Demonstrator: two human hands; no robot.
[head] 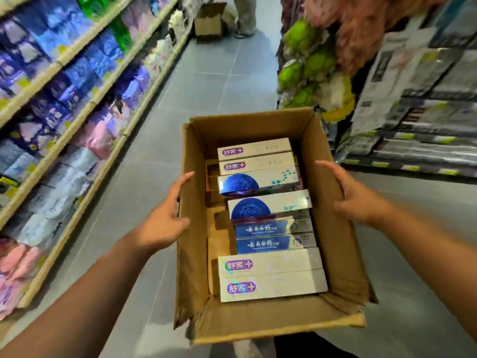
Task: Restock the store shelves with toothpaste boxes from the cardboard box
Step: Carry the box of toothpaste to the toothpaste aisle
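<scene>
An open cardboard box [195,254] is held in front of me above the aisle floor. Inside it, several toothpaste boxes [268,202] lie side by side in a row: white ones with a purple logo, silver ones with a blue circle, and blue ones. My left hand [165,218] presses on the box's left wall with fairly straight fingers. My right hand [358,197] presses on the right wall, fingers stretched along the flap. The box is carried between the two hands.
Long shelves [64,125] full of purple, blue and pink packs run along the left. Green and fluffy items [307,68] and stacked boxed goods [413,112] stand on the right. Far down the grey tiled aisle, another cardboard box [209,21] sits beside a person's legs [245,14].
</scene>
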